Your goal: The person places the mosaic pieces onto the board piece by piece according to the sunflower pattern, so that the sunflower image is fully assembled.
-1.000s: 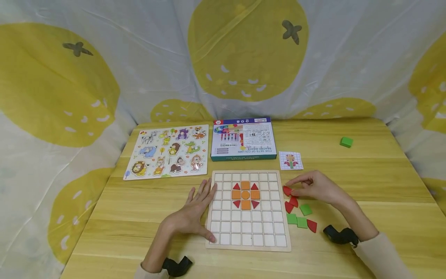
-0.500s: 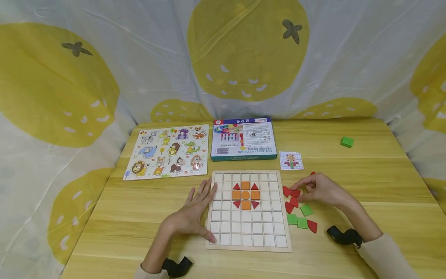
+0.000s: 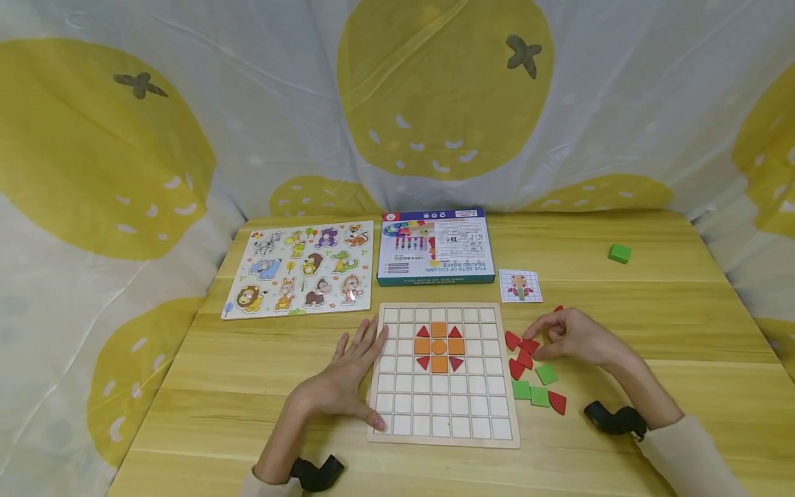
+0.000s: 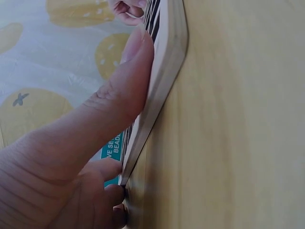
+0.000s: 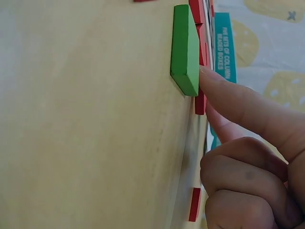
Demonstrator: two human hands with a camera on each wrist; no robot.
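Note:
In the head view a wooden grid board point(image 3: 475, 407) lies flat. Orange squares, an orange circle point(image 3: 439, 347) and red triangles form a cross-like pattern in its upper middle. My left hand point(image 3: 338, 383) rests spread along the board's left edge, thumb on the near corner; the left wrist view shows the thumb point(image 4: 121, 78) lying on the rim. To the right of the board, my right hand point(image 3: 574, 338) pinches a red quarter-circle piece point(image 3: 529, 347) between thumb and forefinger, low among other red pieces point(image 3: 516, 370). The other fingers are curled in.
Green squares point(image 3: 540, 396) and another red piece point(image 3: 557, 403) lie nearer me. A pattern card point(image 3: 520, 286), a boxed bead set point(image 3: 435, 248) and an animal puzzle point(image 3: 298, 269) lie behind the board. A green block point(image 3: 620, 253) sits far right; a fruit-print curtain hangs behind.
My right hand has shifted slightly right from the leftmost red piece, and its fingers now pinch a red piece beside it. Another red piece shows behind the hand. The left hand stays put.

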